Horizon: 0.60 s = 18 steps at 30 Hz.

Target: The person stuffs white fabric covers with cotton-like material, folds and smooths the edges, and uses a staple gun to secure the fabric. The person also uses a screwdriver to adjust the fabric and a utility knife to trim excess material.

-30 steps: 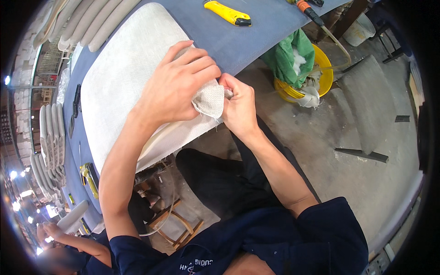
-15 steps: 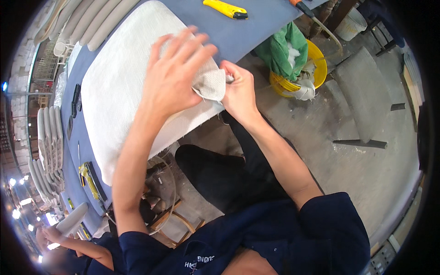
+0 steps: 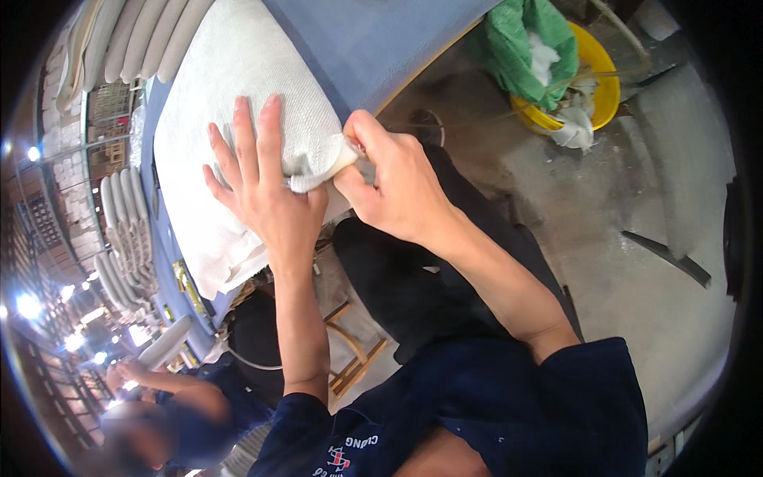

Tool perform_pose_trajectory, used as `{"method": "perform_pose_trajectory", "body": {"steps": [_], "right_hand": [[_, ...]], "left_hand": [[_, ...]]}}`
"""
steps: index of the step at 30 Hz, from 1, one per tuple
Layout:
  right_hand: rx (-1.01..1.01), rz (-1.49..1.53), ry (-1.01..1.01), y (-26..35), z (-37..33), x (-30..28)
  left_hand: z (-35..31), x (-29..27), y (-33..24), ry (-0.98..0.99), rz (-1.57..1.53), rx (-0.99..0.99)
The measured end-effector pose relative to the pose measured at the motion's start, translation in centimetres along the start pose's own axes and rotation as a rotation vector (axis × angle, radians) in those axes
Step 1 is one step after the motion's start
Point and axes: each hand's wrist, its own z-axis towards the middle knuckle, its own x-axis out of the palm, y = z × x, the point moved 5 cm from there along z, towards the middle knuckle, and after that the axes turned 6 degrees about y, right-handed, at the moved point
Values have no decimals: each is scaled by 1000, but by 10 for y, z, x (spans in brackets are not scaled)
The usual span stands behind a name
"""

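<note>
A pale, woven-fabric seat cushion (image 3: pixel 230 111) lies on the blue-grey table, its near edge reaching past the table's side. My left hand (image 3: pixel 270 187) rests on top of it with fingers spread, the thumb beside folded fabric near the right corner. At that corner my right hand (image 3: pixel 397 183) is closed, gripping the cushion cover (image 3: pixel 306 181). A bit of smooth white padding (image 3: pixel 346 157) shows between the cover and my right fingers. The right fingertips are partly hidden.
Several grey pads (image 3: pixel 151 40) stand at the far left of the blue table (image 3: pixel 373 40). A yellow bucket (image 3: pixel 606 87) with a green sack (image 3: pixel 520 56) stands on the floor at right. Another person (image 3: pixel 191 397) works at lower left. A wooden stool (image 3: pixel 358 358) is below.
My left hand has come down from above the corner and now lies flat on the cushion. My right hand keeps hold at the corner, its grip turned. The view has shifted.
</note>
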Motion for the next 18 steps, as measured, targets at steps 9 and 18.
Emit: {"method": "perform_pose_trajectory", "body": {"steps": [9, 18], "right_hand": [[-96, -279, 20, -8, -7, -12], [-52, -576, 102, 10, -15, -7]], "left_hand": [[3, 10, -7, 7, 45, -51], [7, 6, -7, 28, -21, 17]]}}
